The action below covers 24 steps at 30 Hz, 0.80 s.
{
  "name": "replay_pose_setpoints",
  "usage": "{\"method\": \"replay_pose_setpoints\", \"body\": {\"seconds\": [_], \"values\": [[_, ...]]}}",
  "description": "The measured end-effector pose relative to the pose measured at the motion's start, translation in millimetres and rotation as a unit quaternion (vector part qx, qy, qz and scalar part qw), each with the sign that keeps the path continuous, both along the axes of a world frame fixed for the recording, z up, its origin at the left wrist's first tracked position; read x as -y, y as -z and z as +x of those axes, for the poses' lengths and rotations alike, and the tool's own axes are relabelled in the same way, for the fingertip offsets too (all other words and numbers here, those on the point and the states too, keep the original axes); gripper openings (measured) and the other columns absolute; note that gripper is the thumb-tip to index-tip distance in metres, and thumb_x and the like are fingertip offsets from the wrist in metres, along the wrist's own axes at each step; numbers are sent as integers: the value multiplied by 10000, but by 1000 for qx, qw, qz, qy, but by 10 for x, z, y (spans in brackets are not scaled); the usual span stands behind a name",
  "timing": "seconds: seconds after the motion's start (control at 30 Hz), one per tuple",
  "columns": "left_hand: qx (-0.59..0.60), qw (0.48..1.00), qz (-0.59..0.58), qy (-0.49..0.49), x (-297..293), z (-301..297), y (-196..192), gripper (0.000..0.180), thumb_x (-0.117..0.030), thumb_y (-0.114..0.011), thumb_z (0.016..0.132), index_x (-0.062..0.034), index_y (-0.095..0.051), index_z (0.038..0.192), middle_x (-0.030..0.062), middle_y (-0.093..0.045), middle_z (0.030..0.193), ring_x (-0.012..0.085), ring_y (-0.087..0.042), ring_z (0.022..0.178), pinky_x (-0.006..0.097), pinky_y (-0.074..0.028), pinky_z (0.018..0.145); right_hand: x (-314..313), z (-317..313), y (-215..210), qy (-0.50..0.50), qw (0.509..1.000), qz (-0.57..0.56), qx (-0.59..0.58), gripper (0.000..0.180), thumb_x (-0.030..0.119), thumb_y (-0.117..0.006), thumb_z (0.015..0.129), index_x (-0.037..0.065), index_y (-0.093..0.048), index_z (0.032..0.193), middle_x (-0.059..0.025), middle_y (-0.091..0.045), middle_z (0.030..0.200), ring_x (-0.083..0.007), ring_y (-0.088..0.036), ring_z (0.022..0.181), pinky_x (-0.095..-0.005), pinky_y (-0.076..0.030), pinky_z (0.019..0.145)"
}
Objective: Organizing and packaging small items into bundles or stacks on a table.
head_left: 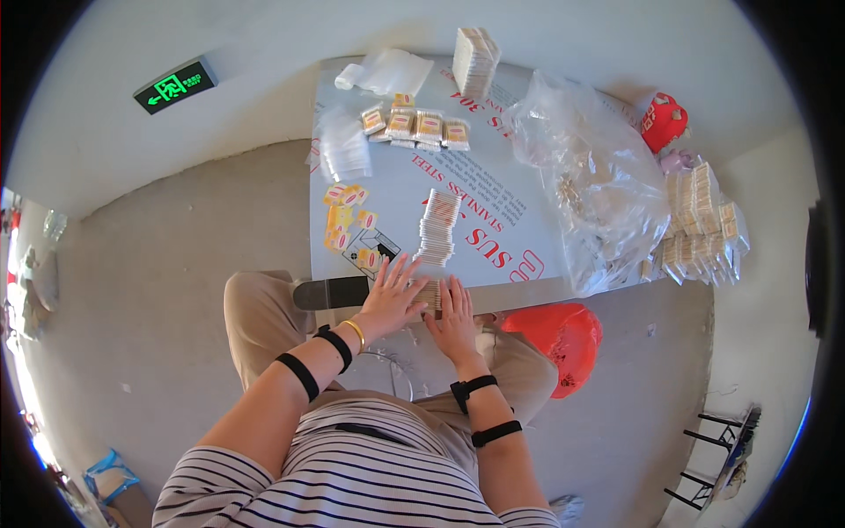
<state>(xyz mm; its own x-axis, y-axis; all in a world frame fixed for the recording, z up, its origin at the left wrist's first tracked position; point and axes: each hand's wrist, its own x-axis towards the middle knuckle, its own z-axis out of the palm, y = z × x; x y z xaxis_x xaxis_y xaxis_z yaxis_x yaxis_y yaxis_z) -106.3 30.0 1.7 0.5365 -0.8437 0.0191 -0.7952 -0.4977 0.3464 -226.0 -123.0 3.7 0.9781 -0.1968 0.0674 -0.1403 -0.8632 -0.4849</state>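
Note:
At the table's near edge, my left hand (392, 299) and my right hand (453, 324) lie on either side of a small bundle of wooden-stick cotton swabs (430, 296). Their fingers are stretched out and slightly spread, touching the bundle's sides. My left hand partly hides it. Just beyond my fingertips a long row of white-tipped cotton swabs (437, 227) lies on the tabletop. Small yellow printed cards (343, 216) are scattered left of that row. A dark flat bar (330, 293) sticks out beside my left wrist.
Packed swab packets (414, 126), clear bags (343, 145) and a tall swab stack (476, 62) stand farther back on the printed steel-sheet table (519, 194). A large clear plastic bag (594, 185) covers the right side, with more packets (704, 224) beyond. A red bag (563, 343) hangs below the edge.

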Motion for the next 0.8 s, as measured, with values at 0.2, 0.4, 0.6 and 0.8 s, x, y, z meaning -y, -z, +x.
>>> {"method": "replay_pose_setpoints", "body": {"seconds": [0.2,0.4,0.6,0.8], "values": [[40,998,7,-43,-263,-19,89,727,-534,-446,969,-30,-354,1486,138,-213,1606,318,-119,1509,558,-31,1207,-27,79,93,-1,1000,-14,-17,871,346,-651,886,-6,-188,1535,-218,-195,1596,-371,-145,1498,-499,-151,1205],[13,999,2,-45,-126,-172,163,824,-560,-407,968,48,-270,1507,163,-181,1617,301,-112,1515,563,-18,1203,-164,124,239,13,998,-51,-18,862,373,-634,873,-22,-224,1520,-245,-193,1590,-391,-163,1490,-511,-150,1205],[9,998,6,-62,-138,-191,193,858,-580,-395,962,64,-248,1510,161,-170,1623,282,-92,1521,561,-22,1203,-320,181,290,25,994,-94,-40,804,403,-554,911,-6,-229,1523,-283,-151,1588,-442,-138,1482,-527,-139,1204],[14,995,-33,-92,-210,-26,16,739,-463,-513,936,21,-348,1470,143,-259,1578,314,-191,1484,545,-102,1195,-321,158,276,31,996,-80,-36,873,435,-613,893,8,-200,1533,-275,-136,1594,-425,-126,1487,-523,-124,1208]]}}
